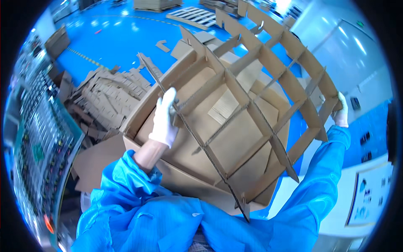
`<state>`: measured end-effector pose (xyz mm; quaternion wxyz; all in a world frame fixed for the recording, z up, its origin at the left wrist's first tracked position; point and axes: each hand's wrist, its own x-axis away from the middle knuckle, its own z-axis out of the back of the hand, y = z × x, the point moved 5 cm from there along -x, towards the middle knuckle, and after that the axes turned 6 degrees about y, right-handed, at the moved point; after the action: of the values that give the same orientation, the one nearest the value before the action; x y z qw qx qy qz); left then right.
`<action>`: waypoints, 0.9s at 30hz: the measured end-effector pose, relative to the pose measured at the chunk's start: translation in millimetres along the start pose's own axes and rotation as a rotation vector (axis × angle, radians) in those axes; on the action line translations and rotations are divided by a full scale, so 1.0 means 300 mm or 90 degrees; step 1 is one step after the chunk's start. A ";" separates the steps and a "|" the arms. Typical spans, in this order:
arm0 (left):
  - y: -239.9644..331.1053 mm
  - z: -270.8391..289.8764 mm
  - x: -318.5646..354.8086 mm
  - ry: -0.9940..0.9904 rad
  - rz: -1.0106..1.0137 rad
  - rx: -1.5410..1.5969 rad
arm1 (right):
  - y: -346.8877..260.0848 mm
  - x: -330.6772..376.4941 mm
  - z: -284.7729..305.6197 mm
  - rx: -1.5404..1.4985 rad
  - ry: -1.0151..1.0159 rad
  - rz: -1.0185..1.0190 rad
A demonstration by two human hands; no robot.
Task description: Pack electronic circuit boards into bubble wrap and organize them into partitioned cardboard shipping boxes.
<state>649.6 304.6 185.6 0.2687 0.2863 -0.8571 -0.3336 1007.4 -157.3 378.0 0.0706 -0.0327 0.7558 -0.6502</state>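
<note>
Both my hands, in white gloves, hold a large cardboard divider grid (pixel 252 103) made of interlocked slotted strips. My left hand (pixel 164 118) grips its left outer strip, with the fingers closed round the edge. Out at the far right, my right hand (pixel 342 110) clasps the opposite side of the grid; part of its fingers is hidden behind the cardboard. The grid is tilted, its right side raised. Below it stands an open cardboard box (pixel 184 178), seen through the cells. A small pale cardboard piece (pixel 223 108) lies inside the box.
A heap of flat slotted cardboard strips (pixel 111 94) lies on the blue floor (pixel 121 31) to the left. Racked circuit boards (pixel 44 147) stand at the far left. A white pallet (pixel 193 17) lies at the back. A framed sheet (pixel 369 193) hangs on the right wall.
</note>
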 end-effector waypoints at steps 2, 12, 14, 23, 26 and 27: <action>-0.033 0.000 0.071 0.044 0.008 0.000 | 0.039 -0.103 0.026 -0.014 -0.019 -0.011; -0.104 0.028 0.271 0.166 0.003 -0.024 | 0.289 -0.296 -0.141 -0.030 -0.142 -0.167; -0.122 0.037 0.271 0.164 0.053 -0.053 | 0.338 -0.331 -0.159 -0.037 -0.170 -0.159; -0.177 0.029 0.235 0.177 0.135 -0.200 | 0.571 -0.391 -0.144 0.055 -0.188 -0.226; -0.190 0.037 0.217 0.149 0.120 -0.294 | 0.582 -0.381 -0.161 0.168 -0.241 -0.204; -0.188 0.037 0.213 0.150 0.125 -0.296 | 0.583 -0.383 -0.158 0.169 -0.238 -0.208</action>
<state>615.8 231.7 154.8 0.4558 0.1688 -0.7441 -0.4583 1121.2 -68.2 219.5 0.1068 -0.2644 0.6224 -0.7289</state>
